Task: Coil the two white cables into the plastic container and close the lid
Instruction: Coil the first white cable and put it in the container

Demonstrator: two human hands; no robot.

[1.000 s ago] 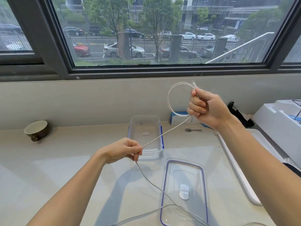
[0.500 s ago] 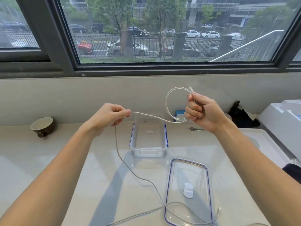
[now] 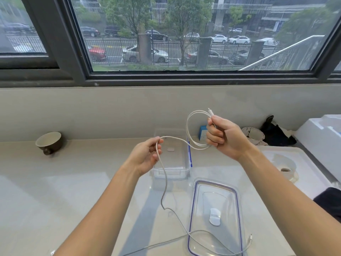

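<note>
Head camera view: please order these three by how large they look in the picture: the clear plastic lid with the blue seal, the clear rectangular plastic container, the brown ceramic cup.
1. Clear plastic lid with the blue seal, though it lies nearest the camera.
2. Clear rectangular plastic container, farther away and partly hidden by the left hand, so its rank against the lid is unsure.
3. Brown ceramic cup, clearly smallest.

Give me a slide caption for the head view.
Right hand holds a coiled cable; left hand feeds slack above the open container.

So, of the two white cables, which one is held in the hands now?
The cable with the loop: the right hand grips its coil, the left hand pinches its length. The other cable lies loose across the lid.
</note>
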